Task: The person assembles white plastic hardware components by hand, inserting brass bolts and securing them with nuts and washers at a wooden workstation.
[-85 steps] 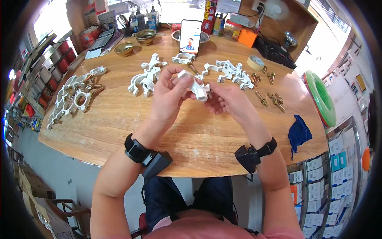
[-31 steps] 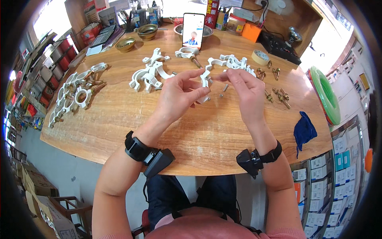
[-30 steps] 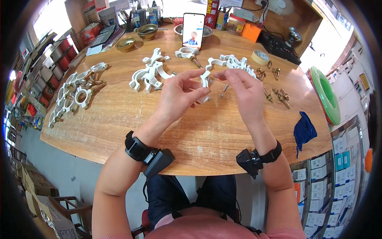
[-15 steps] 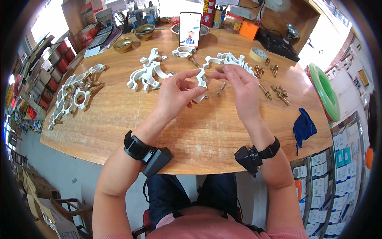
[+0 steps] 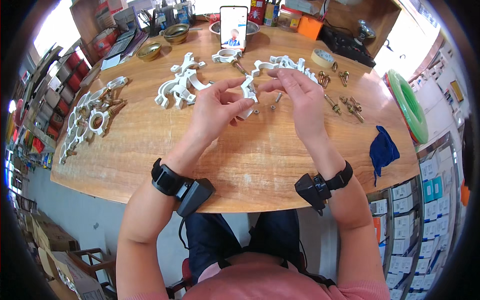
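A white pipe clamp (image 5: 248,88) is pinched between the thumb and fingers of my left hand (image 5: 212,105), above the middle of the table. Part of the clamp is hidden behind the thumb. Just to its right is my right hand (image 5: 298,92), fingers apart and stretched toward the clamp, with nothing visible in them. Below the hands lie loose nuts (image 5: 273,107) and a small screw (image 5: 279,97). White clamp halves are heaped to the left (image 5: 181,89) and behind my right hand (image 5: 290,63). A clamp with a brass-coloured bolt (image 5: 228,55) lies farther back.
Clamps with bolts fitted (image 5: 98,120) lie at the left, and loose brass-coloured bolts (image 5: 352,107) at the right. A phone (image 5: 233,30) stands at the back. Around it are brass bowls (image 5: 149,51) and a tape roll (image 5: 323,58). A blue cloth (image 5: 383,148) lies near the right edge.
The view has shifted slightly, so the table items sit a little higher. My left hand still holds the clamp, and my right hand stays close beside it.
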{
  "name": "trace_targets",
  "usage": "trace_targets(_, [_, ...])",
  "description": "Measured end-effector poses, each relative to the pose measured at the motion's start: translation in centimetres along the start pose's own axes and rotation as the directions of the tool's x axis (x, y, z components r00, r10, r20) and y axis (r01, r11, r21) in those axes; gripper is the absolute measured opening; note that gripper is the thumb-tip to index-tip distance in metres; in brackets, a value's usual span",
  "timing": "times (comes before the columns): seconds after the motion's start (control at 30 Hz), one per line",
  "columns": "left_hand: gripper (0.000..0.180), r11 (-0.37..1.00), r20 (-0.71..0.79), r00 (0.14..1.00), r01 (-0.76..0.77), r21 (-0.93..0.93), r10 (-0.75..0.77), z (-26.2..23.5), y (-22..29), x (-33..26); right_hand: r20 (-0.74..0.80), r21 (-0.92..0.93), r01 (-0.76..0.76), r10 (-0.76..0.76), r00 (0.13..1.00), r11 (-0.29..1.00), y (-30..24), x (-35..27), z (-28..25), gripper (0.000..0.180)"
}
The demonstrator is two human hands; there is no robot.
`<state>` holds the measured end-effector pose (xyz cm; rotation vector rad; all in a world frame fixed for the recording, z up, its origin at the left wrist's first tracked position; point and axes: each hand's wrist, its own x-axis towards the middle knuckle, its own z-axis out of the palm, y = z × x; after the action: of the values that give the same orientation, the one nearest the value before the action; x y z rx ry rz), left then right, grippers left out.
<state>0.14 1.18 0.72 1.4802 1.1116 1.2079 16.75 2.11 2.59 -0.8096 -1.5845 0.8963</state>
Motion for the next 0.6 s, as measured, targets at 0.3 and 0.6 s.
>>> trace_targets(0.3, [0.043,1.000,0.000,1.000,0.001,0.025,-0.001,0.0,-0.1,-0.1,0.053,0.077,-0.295,0.292,0.955,0.952,1.2,0.0,0.6,0.029])
trace_targets(0.6, [0.044,1.000,-0.003,1.000,0.001,0.017,0.000,-0.1,-0.4,0.0,-0.014,0.113,-0.220,0.223,0.975,0.969,1.0,-0.1,0.7,0.036])
